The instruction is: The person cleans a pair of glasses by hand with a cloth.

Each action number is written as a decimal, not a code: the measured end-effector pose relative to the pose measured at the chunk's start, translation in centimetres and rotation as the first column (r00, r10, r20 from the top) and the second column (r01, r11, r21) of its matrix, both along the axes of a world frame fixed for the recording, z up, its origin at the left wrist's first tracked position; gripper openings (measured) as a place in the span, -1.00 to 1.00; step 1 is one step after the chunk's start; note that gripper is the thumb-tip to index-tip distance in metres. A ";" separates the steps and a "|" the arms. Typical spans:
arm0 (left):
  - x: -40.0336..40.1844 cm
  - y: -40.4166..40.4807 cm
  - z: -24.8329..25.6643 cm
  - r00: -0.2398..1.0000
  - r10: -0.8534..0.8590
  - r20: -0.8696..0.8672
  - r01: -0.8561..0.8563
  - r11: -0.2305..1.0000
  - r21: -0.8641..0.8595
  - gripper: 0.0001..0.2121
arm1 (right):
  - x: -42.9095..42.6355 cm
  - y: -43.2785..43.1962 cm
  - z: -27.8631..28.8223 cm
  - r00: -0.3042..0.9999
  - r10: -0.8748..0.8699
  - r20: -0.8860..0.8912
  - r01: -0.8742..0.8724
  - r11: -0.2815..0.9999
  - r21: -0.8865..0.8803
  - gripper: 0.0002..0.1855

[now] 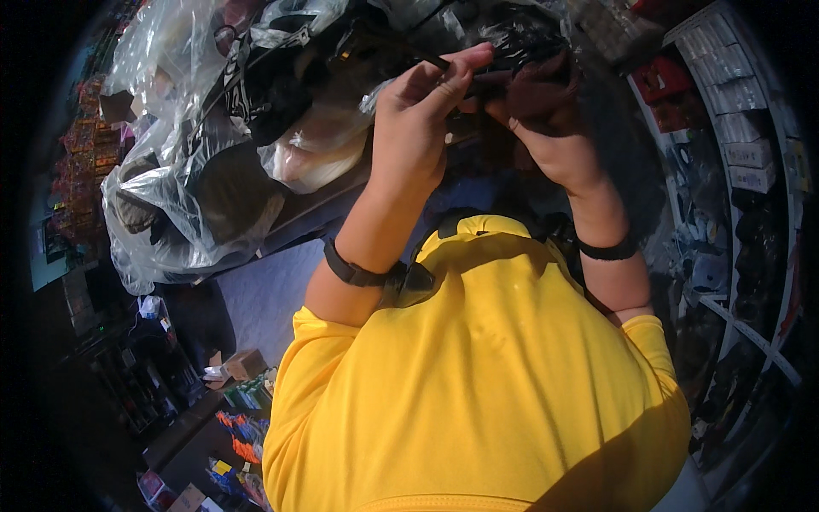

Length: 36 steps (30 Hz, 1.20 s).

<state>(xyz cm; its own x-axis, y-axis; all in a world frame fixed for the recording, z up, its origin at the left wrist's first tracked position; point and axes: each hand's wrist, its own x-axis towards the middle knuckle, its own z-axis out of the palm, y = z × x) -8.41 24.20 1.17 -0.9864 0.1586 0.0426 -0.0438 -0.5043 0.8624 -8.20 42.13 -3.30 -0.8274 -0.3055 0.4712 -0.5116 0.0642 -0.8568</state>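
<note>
My left hand (419,112) is raised at the top centre, its thumb and fingers pinched on a thin dark strap or strip (432,59). To its right, partly in shadow, my right hand (553,144) holds a dark maroon cloth item (544,89); its fingertips are hidden behind the cloth. Black items with straps (275,96) lie to the left of my left hand, among clear plastic bags (157,211). A pale item in clear plastic (320,150) sits just left of my left wrist.
Shelves with boxed goods (748,153) and a red case (662,78) stand at the right. Below the bags is a bluish-grey surface (265,294). A small cardboard box (245,365) and colourful packets (243,441) lie at the lower left.
</note>
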 end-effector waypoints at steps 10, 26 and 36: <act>0.2 1.0 -0.3 0.999 -0.008 0.045 0.014 0.991 -0.132 -0.85 | 0.1 -0.2 -2.3 0.992 -0.126 0.010 0.126 0.991 -0.038 -0.80; -2.1 -1.3 0.1 0.988 0.116 -0.098 -0.124 0.989 -0.079 -0.80 | 1.7 0.5 1.9 0.906 0.091 0.414 -0.115 0.993 0.034 -0.24; -2.6 -2.4 -0.6 0.991 0.125 -0.041 -0.129 0.982 -0.134 -0.79 | 1.6 2.4 1.9 0.856 0.106 0.506 -0.129 0.992 0.011 -0.60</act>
<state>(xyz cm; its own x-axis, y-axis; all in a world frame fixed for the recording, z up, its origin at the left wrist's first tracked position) -10.99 21.82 0.60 -0.9974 0.0385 0.0611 0.0418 -0.3815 0.9234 -6.57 44.53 -1.41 -0.9045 -0.4261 -0.0158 -0.0173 0.0736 -0.9971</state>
